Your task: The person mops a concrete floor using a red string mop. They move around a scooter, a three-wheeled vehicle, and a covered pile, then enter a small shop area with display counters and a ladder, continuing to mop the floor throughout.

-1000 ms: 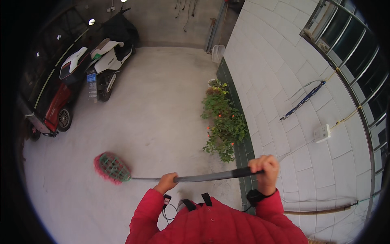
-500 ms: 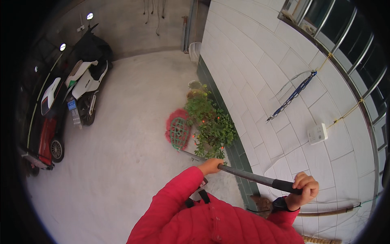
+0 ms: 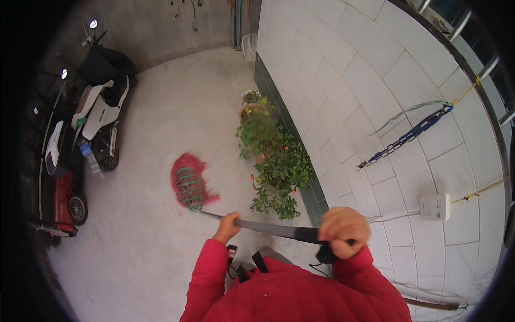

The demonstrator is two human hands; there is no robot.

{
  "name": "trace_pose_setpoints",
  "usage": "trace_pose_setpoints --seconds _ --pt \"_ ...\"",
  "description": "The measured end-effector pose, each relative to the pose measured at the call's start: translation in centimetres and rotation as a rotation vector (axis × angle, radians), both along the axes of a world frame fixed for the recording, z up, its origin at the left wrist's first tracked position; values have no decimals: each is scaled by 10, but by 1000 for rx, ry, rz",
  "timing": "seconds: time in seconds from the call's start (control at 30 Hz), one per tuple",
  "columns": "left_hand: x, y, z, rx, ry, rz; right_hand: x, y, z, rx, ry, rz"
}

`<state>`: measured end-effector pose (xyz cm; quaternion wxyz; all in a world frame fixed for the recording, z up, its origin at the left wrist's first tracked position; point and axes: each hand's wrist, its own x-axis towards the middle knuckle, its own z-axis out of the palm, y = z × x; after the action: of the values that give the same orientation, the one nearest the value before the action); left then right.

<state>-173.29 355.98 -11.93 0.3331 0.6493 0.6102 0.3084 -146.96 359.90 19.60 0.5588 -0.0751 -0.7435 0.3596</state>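
Note:
A broom with a dark grey pole, a green lattice head and red bristles (image 3: 188, 185) lies across in front of me. Its head rests on the concrete floor, left of the potted plants. My left hand (image 3: 228, 226) is wrapped round the lower part of the pole. Up at the black end grip (image 3: 308, 234), my right hand (image 3: 344, 232) closes over the top; it is slightly blurred. Both arms wear red padded sleeves.
Potted plants (image 3: 273, 166) with orange fruits or blooms line the white tiled wall (image 3: 343, 96). A blue chain (image 3: 413, 134) and a white box (image 3: 434, 207) hang there. To the left stand a white scooter (image 3: 104, 110) and a red vehicle (image 3: 63, 198). A pale container (image 3: 249, 47) sits at the far corner.
The broom's head has swept left, away from the plants. Both my hands have moved left with the pole, and the view has shifted.

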Motion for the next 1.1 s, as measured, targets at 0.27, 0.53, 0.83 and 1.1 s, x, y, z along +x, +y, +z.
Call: trace_pose_setpoints --seconds 0.27,0.53,0.83,1.1 --pt "-163 -82 -68 -158 160 340 -157 48 -96 -420 -183 270" --pt "-275 -98 -33 -426 220 311 -260 99 -121 -856 -228 308" --pt "-243 75 18 -93 147 30 -211 140 -32 -603 164 2" --pt "-130 240 57 204 -4 -347 -127 154 29 17 292 -389"
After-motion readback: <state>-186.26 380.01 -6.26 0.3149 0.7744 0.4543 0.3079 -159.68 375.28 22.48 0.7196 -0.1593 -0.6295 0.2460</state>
